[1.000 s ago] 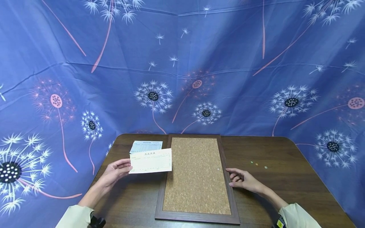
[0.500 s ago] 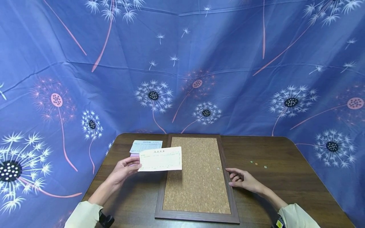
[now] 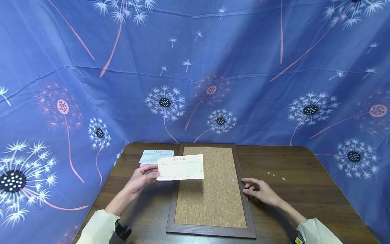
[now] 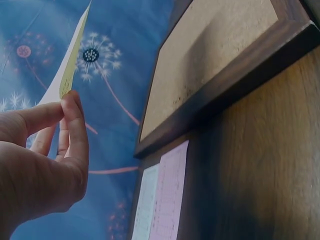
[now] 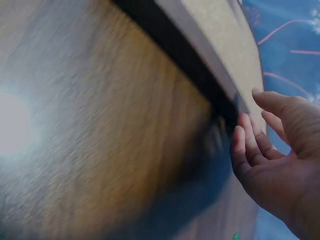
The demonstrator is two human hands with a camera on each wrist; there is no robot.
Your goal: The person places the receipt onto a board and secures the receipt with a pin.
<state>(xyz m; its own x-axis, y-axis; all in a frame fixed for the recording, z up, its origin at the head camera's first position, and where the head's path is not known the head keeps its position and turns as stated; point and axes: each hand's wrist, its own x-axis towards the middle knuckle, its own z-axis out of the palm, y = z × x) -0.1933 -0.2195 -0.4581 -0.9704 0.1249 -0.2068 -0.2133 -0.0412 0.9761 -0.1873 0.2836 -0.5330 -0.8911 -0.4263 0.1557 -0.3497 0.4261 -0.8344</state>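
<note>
At the far left of the table (image 3: 304, 162) we had two more slips lying flat: a blue slip (image 3: 153, 156) and, under its near edge, a pink slip (image 4: 167, 195), both just beside the left rail of the corkboard (image 3: 210, 189). We judged them parked there within easy reach of the left side.

Our left hand (image 3: 143, 178) pinched the cream slip (image 3: 181, 167) by its left short edge, thumb on top and fingers beneath, so the printed face looked up at us and most of the sheet stayed free. The slip hung in the air, level, its right part over the board's upper left corner and clear of the cork; the wrist view showed it edge-on above the table. The forearm reached in from the lower left, wrist roughly straight.

To the right, our right hand (image 3: 259, 189) lay palm down just beside the board's right rail, fingers loosely bent and holding nothing; whether the tips touched the frame we could not tell. It seemed placed to steady the board. One pushpin (image 3: 233, 180) sat in the cork near that rail, and a few small pushpins (image 3: 275, 175) lay on the bare wood farther right, well apart from the hand.
</note>
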